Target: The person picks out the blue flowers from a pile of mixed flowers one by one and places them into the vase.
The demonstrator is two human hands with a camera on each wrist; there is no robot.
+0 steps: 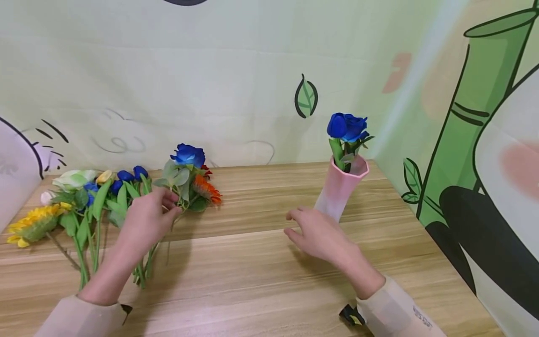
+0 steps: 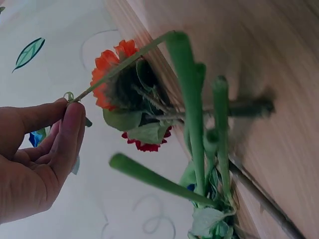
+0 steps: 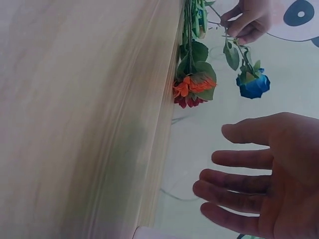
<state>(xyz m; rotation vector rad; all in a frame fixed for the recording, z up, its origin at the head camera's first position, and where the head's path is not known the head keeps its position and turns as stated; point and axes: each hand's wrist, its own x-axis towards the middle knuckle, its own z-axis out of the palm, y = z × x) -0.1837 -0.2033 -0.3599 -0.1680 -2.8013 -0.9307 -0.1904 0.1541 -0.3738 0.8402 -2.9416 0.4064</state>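
Note:
My left hand [image 1: 149, 217] pinches the thin stem [image 2: 117, 69] of a blue rose [image 1: 188, 155] between thumb and fingertips, and the bloom is held up above the table in the right wrist view. Behind it lie an orange flower [image 1: 207, 188] and a dark red one [image 2: 148, 145]. My right hand [image 1: 322, 234] is held with fingers spread and nothing in them, in front of the pink-and-white vase [image 1: 342, 187]. Two blue blooms [image 1: 347, 126] stand in that vase; whether the hand touches it I cannot tell.
Several flowers lie on the left of the wooden table [image 1: 236, 271], among them a yellow sunflower [image 1: 35, 224], a white bloom [image 1: 75, 179] and blue tulips [image 1: 140, 172]. A printed cloth [image 1: 236, 93] hangs behind the table and along its right side.

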